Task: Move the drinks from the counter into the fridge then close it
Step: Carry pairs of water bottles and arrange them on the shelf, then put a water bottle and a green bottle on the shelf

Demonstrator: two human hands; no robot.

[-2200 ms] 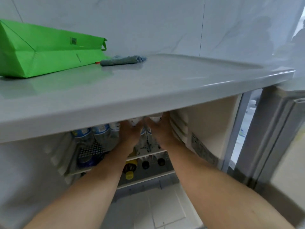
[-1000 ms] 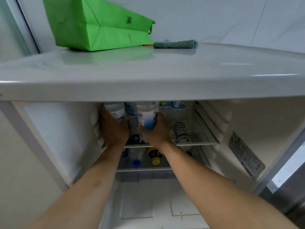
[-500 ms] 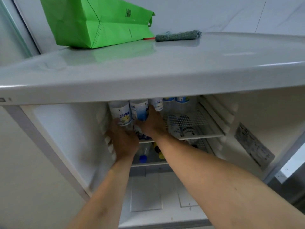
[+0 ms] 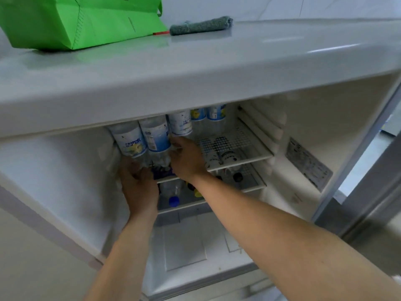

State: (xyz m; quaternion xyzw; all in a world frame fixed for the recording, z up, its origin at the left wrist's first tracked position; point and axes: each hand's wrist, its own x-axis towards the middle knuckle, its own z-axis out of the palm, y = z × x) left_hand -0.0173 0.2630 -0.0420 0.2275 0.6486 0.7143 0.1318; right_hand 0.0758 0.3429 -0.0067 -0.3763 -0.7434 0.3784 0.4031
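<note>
Settling the last bottles on the upper shelf (image 4: 258, 156) of the open fridge (image 4: 308, 118), both hands sit at the shelf's front-left corner. Left hand (image 4: 140, 187) is cupped under the base of the leftmost bottle (image 4: 129, 141), fingers wrapped around its clear bottom; 0.5 s ago it had the same hold but sat a little higher. Right hand (image 4: 187, 158) is just right of that, fingers (image 4: 176, 146) loosely curled and touching the base of the third bottle (image 4: 180, 124), with the second bottle (image 4: 155, 135) between the 2 hands; whether it actually grips I cannot tell. 1.0 s ago each hand was closed on a bottle at the shelf's front; now 3 bottles stand in a row there, tilted slightly in this view, with 2 more (image 4: 207, 114) behind at the shelf's back. Lying bottles show on the right part of the shelf and on the rack below it. Counter top (image 4: 238, 61) above the shelf carries only a green bag (image 4: 76, 20) and a folded cloth (image 4: 200, 25), no drinks in sight. Judgement: loading looks nearly done; letting go, pulling both arms out and swinging the door (image 4: 377, 187), seen right of the shelf, shut is what remains. Risk: front-row bottles tipping off the shelf edge on release.
</note>
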